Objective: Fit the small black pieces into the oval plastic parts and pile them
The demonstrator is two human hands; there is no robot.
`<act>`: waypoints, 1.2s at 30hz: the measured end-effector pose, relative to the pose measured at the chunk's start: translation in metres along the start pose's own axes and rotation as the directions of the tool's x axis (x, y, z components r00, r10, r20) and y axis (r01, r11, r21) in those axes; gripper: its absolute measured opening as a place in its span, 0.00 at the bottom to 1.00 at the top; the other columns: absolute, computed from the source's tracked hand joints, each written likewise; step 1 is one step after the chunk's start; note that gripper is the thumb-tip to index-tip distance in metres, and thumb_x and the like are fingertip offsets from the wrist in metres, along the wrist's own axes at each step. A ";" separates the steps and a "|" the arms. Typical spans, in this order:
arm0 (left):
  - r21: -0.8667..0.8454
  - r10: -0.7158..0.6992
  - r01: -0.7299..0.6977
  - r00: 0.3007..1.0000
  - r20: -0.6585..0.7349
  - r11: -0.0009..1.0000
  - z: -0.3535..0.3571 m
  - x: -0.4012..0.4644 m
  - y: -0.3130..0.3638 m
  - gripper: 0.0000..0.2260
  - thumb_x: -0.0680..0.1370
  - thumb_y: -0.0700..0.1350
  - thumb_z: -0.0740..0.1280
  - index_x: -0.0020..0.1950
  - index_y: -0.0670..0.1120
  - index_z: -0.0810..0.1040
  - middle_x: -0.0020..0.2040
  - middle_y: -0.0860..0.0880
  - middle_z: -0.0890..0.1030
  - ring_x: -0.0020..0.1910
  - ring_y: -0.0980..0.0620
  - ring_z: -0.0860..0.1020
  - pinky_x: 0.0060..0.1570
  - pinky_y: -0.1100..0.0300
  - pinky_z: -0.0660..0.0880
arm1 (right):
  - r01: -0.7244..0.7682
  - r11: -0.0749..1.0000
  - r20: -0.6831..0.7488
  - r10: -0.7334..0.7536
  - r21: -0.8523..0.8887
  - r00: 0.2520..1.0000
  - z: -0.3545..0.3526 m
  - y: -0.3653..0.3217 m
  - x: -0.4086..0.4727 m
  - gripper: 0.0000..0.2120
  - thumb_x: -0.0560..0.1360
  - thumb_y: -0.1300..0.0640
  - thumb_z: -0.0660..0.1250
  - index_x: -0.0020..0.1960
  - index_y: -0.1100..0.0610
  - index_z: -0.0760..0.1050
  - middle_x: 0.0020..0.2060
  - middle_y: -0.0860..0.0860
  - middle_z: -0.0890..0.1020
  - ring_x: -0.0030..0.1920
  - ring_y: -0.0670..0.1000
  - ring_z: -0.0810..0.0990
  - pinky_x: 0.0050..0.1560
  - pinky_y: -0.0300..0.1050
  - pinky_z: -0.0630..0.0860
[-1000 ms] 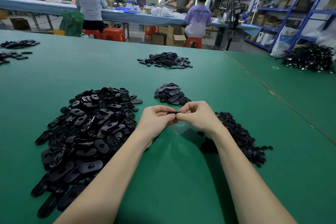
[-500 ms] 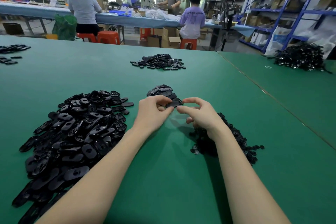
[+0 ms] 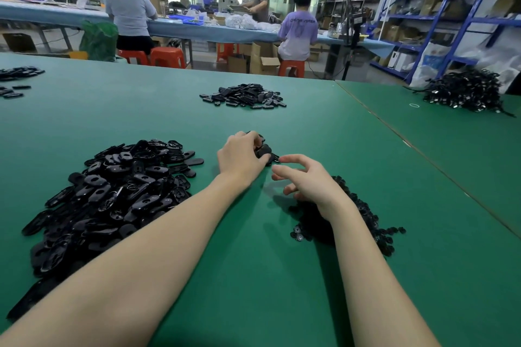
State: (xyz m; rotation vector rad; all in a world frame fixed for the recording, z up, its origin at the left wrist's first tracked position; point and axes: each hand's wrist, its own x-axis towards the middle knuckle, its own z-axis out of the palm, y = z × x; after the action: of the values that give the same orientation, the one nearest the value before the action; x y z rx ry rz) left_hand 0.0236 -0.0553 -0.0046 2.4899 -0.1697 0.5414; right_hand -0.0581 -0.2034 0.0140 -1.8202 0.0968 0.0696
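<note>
A big heap of black oval plastic parts (image 3: 121, 191) lies at my left on the green table (image 3: 253, 276). A heap of small black pieces (image 3: 363, 222) sits at my right, partly under my right wrist. My left hand (image 3: 242, 158) reaches over the small pile of fitted ovals (image 3: 270, 159) and holds one oval part (image 3: 263, 151) between thumb and curled fingers, down on that pile. Most of the pile is hidden behind it. My right hand (image 3: 304, 180) hovers just to the right, fingers loosely curled, holding nothing.
Another pile of ovals (image 3: 244, 96) lies farther back in the middle. A tangled black heap (image 3: 462, 91) sits at the back right, past a seam (image 3: 423, 155) between tables. Small groups of parts (image 3: 17, 73) lie far left. People work at a bench behind.
Both hands held one oval together near me. My left hand has carried it forward onto the small pile, and my right hand has let go and drawn back toward the small pieces.
</note>
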 end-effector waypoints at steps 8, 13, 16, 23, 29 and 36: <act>-0.059 0.059 -0.066 0.991 -0.116 0.996 -0.033 -0.046 -0.017 0.03 0.76 0.50 0.69 0.48 0.53 0.79 0.47 0.55 0.77 0.54 0.51 0.73 0.44 0.57 0.69 | 0.015 0.995 0.013 -0.014 -0.100 1.000 0.009 -0.003 -0.001 0.11 0.77 0.50 0.72 0.59 0.48 0.78 0.43 0.45 0.88 0.29 0.43 0.78 0.32 0.37 0.71; 0.075 0.052 -0.052 0.999 0.003 0.996 -0.057 -0.053 -0.038 0.06 0.77 0.50 0.69 0.52 0.52 0.80 0.52 0.51 0.78 0.58 0.47 0.71 0.58 0.52 0.69 | 0.043 0.982 0.024 -0.039 -0.186 0.999 0.017 -0.006 -0.001 0.07 0.77 0.52 0.71 0.55 0.48 0.79 0.43 0.45 0.88 0.29 0.44 0.78 0.33 0.38 0.71; 0.153 0.013 -0.019 0.999 0.041 0.988 -0.077 -0.044 -0.049 0.07 0.77 0.51 0.68 0.54 0.54 0.79 0.55 0.51 0.78 0.61 0.47 0.69 0.59 0.51 0.67 | 0.067 0.968 0.048 -0.057 -0.243 0.997 0.023 -0.007 0.000 0.05 0.77 0.52 0.71 0.53 0.48 0.80 0.42 0.45 0.88 0.29 0.44 0.78 0.31 0.34 0.71; 0.313 -0.192 0.152 0.976 0.100 0.938 -0.112 -0.036 -0.079 0.13 0.76 0.52 0.69 0.61 0.56 0.81 0.61 0.49 0.78 0.67 0.44 0.66 0.63 0.48 0.66 | 0.137 0.921 0.132 -0.095 -0.364 0.987 0.041 -0.003 0.003 0.02 0.76 0.52 0.71 0.49 0.49 0.81 0.40 0.44 0.88 0.29 0.44 0.79 0.41 0.39 0.73; 0.325 -0.288 0.244 0.953 0.095 0.914 -0.118 -0.036 -0.091 0.15 0.77 0.46 0.65 0.62 0.57 0.81 0.63 0.48 0.79 0.68 0.43 0.66 0.66 0.48 0.64 | 0.187 0.877 0.182 -0.116 -0.444 0.976 0.052 -0.003 0.003 0.02 0.76 0.52 0.71 0.46 0.48 0.82 0.34 0.43 0.85 0.27 0.40 0.78 0.34 0.33 0.73; 0.350 -0.358 0.304 0.928 0.100 0.886 -0.104 -0.039 -0.092 0.14 0.77 0.57 0.67 0.60 0.58 0.82 0.64 0.48 0.78 0.69 0.43 0.67 0.67 0.47 0.65 | 0.180 0.856 0.199 -0.092 -0.485 0.976 0.051 -0.004 0.002 0.02 0.76 0.49 0.72 0.46 0.45 0.83 0.41 0.44 0.86 0.29 0.39 0.78 0.39 0.36 0.73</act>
State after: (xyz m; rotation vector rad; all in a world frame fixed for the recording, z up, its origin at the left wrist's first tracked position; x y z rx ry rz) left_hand -0.0252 0.0792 0.0099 2.8046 0.3105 0.2342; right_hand -0.0559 -0.1528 0.0053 -2.3301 -0.1920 0.1608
